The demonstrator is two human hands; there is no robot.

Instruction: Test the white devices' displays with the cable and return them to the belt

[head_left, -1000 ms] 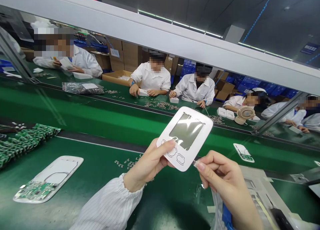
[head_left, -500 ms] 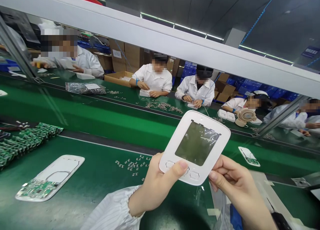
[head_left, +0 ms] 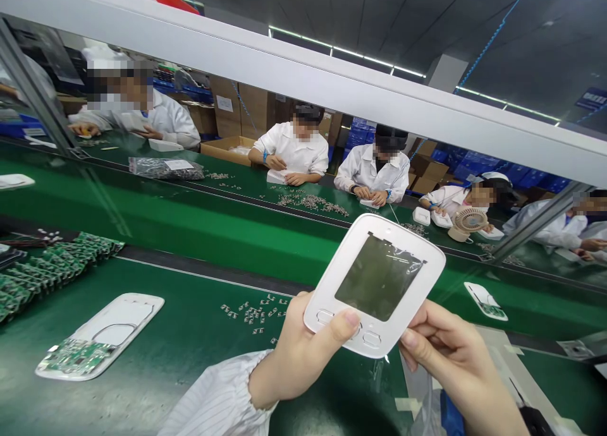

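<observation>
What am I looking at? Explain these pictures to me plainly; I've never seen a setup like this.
There is no machine here: these are a person's bare hands, seen by one camera worn on that person's head, looking forward and down. The left hand holds a white plastic rounded-rectangular device with a grey-green screen. The right hand has its fingers at the device's lower right edge; whether they grip it is hard to tell. On the shiny green worktop lie an open white plastic shell bearing a green circuit board, small silvery metal pieces and a packed row of green boards. Beyond are co-workers in white clothing.
</observation>
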